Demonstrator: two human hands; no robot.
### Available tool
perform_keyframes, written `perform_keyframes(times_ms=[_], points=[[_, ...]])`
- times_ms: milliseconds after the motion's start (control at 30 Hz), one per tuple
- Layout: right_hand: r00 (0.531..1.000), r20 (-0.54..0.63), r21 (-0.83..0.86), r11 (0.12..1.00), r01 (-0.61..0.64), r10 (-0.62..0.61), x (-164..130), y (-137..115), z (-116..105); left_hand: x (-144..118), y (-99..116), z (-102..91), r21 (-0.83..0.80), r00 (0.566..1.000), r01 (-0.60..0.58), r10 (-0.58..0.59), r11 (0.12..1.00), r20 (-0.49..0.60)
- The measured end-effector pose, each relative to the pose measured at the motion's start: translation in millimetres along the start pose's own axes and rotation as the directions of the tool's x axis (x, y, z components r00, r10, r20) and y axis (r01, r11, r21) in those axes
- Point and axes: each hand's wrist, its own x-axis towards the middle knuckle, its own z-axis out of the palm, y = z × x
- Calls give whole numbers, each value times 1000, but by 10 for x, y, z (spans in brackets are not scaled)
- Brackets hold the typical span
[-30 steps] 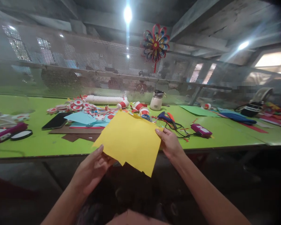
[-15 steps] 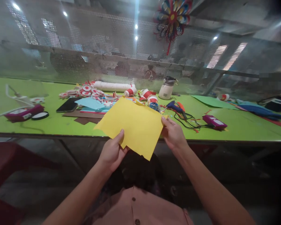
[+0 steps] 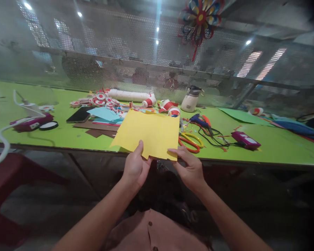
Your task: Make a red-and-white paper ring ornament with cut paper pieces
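A sheet of yellow paper with uneven, notched edges is held out flat over the front edge of the table. My left hand grips its near edge, thumb on top and fingers underneath. At the near right corner my right hand has its fingers on top of the sheet, with the thumb below the edge. Just right of the paper lie scissors with orange and yellow handles, their blades hidden by the sheet.
On the green table are a blue glue gun, a purple box, a phone, and coloured paper. Behind stand a pale jug and a white roll. A dark red stool is at left.
My right hand has slid from the sheet's right side down to its near right corner. The paper has turned and flattened, uncovering the scissors' handles. My left hand keeps its grip.
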Motion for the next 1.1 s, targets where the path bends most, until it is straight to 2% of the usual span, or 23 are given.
perform_keyframes(times_ms=[100, 167, 233, 267, 300, 333, 367, 400, 433, 467, 533, 600, 633, 700, 800, 867, 933, 1100], points=[[1000, -30, -8, 1000, 3, -3, 59, 96, -15, -43, 31, 12, 81, 989, 55, -65, 995, 132], [999, -30, -11, 1000, -11, 11, 91, 166, -38, -131, 97, -55, 277, 961, 126, -186, 953, 204], [1000, -7, -27, 999, -20, 20, 120, 233, -65, -244, 179, -181, 600, 918, 187, -356, 778, 176], [1000, 11, -42, 999, -17, 18, 135, 262, -76, -296, 224, -254, 721, 911, 175, -388, 670, 139], [999, 35, -60, 998, -10, 12, 150, 288, -86, -335, 270, -325, 814, 934, 109, -339, 571, 113], [998, 65, -81, 997, -2, 8, 167, 310, -92, -355, 317, -387, 884, 966, -22, -217, 466, 138], [995, 96, -101, 995, 6, 4, 185, 326, -97, -351, 364, -435, 915, 966, -207, -75, 346, 247], [992, 127, -120, 993, 10, 5, 204, 336, -101, -323, 409, -467, 898, 920, -388, 38, 208, 389], [988, 151, -133, 991, 5, 16, 225, 339, -105, -269, 452, -482, 842, 843, -535, 108, 66, 527], [986, 164, -139, 990, -15, 38, 248, 337, -110, -196, 490, -482, 768, 758, -637, 122, -73, 640], [983, 156, -135, 988, -81, 102, 303, 322, -131, -11, 545, -456, 637, 655, -715, 41, -288, 755], [977, 141, -125, 982, -142, 159, 367, 303, -164, 178, 572, -420, 539, 608, -742, -60, -399, 792], [973, 143, -126, 979, -162, 180, 402, 297, -184, 260, 577, -408, 508, 592, -757, -104, -410, 799], [964, 174, -136, 975, -177, 200, 467, 300, -222, 387, 579, -396, 498, 583, -781, -153, -377, 798], [948, 261, -157, 977, -145, 183, 525, 333, -257, 489, 592, -395, 550, 621, -764, -154, -336, 769], [938, 320, -184, 980, -78, 135, 526, 354, -266, 518, 618, -385, 576, 649, -748, -182, -330, 738], [922, 379, -237, 971, 13, 80, 504, 359, -272, 526, 650, -364, 583, 658, -748, -239, -318, 714], [892, 452, -360, 913, 192, -9, 430, 324, -329, 481, 680, -341, 544, 618, -784, -300, -298, 727]])
